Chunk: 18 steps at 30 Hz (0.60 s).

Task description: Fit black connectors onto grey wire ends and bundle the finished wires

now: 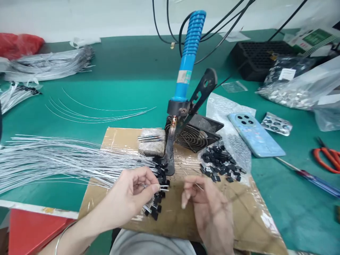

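Observation:
My left hand [138,191] is closed in a pinch on a pair of short white wire ends [164,188] that stick out past the thumb toward the right. Beneath and beside it lie black connectors [154,214], several with wires attached. My right hand [207,209] is partly curled, slightly blurred, with a thin metallic strand [198,186] running between its fingers. Between and beyond both hands stands a blue-handled soldering iron [186,67], clamped tip-down in a dark metal holder [203,88]. A large bundle of grey-white wires [66,159] stretches left from the connectors.
Cardboard [180,219] covers the bench front. A round-grilled fan [193,136] sits behind the iron, near a block [151,143] with metal pins. Loose black housings [220,161], a blue phone [256,134], a screwdriver [318,182] and orange-handled pliers [328,157] are at right.

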{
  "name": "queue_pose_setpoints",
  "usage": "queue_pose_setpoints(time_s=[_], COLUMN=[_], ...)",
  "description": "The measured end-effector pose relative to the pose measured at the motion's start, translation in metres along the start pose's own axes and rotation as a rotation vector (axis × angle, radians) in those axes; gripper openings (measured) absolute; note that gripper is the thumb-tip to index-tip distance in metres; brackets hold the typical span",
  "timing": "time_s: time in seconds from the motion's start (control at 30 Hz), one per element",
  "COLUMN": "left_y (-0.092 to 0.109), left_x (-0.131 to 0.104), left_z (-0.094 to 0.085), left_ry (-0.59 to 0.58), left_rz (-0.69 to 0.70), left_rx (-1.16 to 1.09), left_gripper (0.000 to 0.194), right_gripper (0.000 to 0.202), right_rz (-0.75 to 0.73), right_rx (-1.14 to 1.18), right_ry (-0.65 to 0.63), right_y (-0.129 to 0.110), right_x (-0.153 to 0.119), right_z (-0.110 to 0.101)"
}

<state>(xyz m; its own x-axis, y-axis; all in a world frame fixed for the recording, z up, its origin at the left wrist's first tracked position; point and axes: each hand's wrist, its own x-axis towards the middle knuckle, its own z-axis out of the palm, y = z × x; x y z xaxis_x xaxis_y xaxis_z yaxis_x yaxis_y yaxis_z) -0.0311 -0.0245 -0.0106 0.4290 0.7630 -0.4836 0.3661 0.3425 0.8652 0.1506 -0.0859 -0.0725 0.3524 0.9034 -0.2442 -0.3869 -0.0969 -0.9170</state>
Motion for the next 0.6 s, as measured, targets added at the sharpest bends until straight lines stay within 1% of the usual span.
queue_pose_setpoints(time_s=[0.07,0.1,0.13,0.2,0.3,0.37,0.43,0.5,0.6], left_y=[0.001,0.001,0.001,0.001,0.002,0.003,0.003,0.003,0.000], left_x=[0.000,0.000,0.000,0.001,0.001,0.001,0.001,0.001,-0.001], left_z=[-0.001,-0.001,-0.001,0.000,0.002,0.004,0.005,0.006,0.008], left_ry=[-0.003,-0.001,0.004,0.019,0.031,0.052,0.073,0.090,0.104], left_rz=[-0.004,-0.004,-0.002,0.010,0.022,0.019,0.015,0.018,0.033], left_rx=[-0.031,-0.038,-0.042,-0.048,-0.059,-0.056,-0.047,-0.039,-0.032], left_gripper=[0.026,0.027,0.027,0.027,0.026,0.026,0.026,0.026,0.026], right_gripper=[0.056,0.059,0.057,0.045,0.027,0.019,0.015,0.014,0.012], right_rz=[0.057,0.087,0.102,0.094,0.054,0.069,0.109,0.135,0.129], right_rx=[0.136,0.146,0.122,0.015,-0.117,-0.117,-0.068,-0.015,0.017], right_ry=[-0.103,-0.136,-0.150,-0.150,-0.134,-0.154,-0.164,-0.175,-0.224], right_y=[-0.002,-0.001,0.000,0.002,0.005,0.004,0.002,0.002,0.006], right_x=[0.003,0.003,0.002,-0.002,-0.008,-0.010,-0.011,-0.010,-0.008], right_z=[-0.005,-0.007,-0.007,-0.005,0.006,0.013,0.018,0.018,0.015])
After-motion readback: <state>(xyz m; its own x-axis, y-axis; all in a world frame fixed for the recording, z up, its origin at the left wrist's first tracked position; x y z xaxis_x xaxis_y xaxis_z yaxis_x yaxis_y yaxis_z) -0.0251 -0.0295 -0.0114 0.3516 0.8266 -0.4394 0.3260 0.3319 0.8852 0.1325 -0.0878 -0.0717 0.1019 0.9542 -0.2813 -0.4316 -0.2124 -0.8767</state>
